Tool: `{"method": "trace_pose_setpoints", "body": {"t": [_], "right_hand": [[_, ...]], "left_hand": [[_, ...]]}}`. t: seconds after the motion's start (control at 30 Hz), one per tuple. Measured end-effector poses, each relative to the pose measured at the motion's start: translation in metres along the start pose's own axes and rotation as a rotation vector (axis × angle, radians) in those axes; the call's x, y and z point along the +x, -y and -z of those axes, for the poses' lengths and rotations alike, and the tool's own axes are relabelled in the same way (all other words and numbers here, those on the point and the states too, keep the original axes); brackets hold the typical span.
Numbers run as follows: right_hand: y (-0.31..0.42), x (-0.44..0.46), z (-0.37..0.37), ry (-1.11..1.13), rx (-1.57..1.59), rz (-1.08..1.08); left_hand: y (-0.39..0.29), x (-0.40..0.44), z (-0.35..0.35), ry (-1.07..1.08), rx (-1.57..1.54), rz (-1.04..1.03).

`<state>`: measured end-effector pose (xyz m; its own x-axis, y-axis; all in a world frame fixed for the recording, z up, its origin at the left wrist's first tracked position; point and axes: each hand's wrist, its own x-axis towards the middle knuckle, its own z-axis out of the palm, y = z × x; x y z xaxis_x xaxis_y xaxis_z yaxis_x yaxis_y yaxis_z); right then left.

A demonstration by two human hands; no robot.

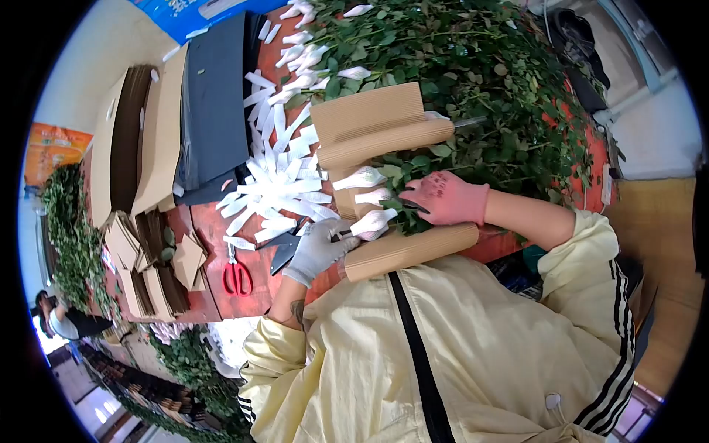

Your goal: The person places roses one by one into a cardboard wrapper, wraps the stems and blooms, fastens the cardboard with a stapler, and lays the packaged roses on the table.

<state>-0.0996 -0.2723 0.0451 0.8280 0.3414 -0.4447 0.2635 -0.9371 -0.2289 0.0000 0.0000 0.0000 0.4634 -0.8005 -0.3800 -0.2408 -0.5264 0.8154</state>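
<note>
Lying side by side on a strip of brown corrugated cardboard (pixel 344 203), three flower heads in white sleeves (pixel 362 178) can be seen, right between the two gloved hands. The strip's curled ends are left sticking up on both sides, the near one (pixel 413 249) practically against the pale yellow jacket (pixel 354 332).

The lowest head is met at its tip by the fingers of the left hand (pixel 319 251), in a greyish glove, but whether it's properly pinched can't be told from this angle. The right hand (pixel 447 198), in a pink glove, is laid over the leaves just behind the heads with its fingers bent; can't be told what's gripped under there, if anything.

Beyond that, a big heap of leafy stems (pixel 473 88) is spread over the red table (pixel 212 258). Loose white sleeves (pixel 284 184) are fanned out to the left, with red-handled scissors (pixel 237 280) placed nearby and folded cardboard pieces (pixel 164 289) stacked further over.
</note>
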Motion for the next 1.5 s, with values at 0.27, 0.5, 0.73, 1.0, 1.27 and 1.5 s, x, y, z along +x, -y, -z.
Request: {"method": "trace_pose_setpoints", "body": {"t": [0.27, 0.5, 0.73, 1.0, 1.27, 1.5], "right_hand": [[0.005, 0.025, -0.008, -0.266, 0.051, 0.054], [0.013, 0.018, 0.009, -0.357, -0.295, 0.210], [0.019, 0.031, 0.002, -0.208, -0.025, 0.286], [0.016, 0.035, -0.021, -0.158, -0.045, 0.255], [0.015, 0.037, -0.015, -0.038, -0.059, 0.235], [0.018, 0.030, -0.005, -0.066, -0.080, 0.336]], "left_hand": [[0.008, 0.003, 0.013, 0.035, -0.055, 0.026], [0.008, 0.004, -0.001, -0.110, 0.055, -0.094], [0.006, 0.005, 0.000, -0.095, 0.105, -0.103], [0.006, 0.007, 0.001, -0.129, 0.219, -0.209], [0.045, -0.041, 0.061, -0.286, 0.434, 0.018], [-0.038, -0.002, 0.033, -0.067, 0.146, -0.379]]}}
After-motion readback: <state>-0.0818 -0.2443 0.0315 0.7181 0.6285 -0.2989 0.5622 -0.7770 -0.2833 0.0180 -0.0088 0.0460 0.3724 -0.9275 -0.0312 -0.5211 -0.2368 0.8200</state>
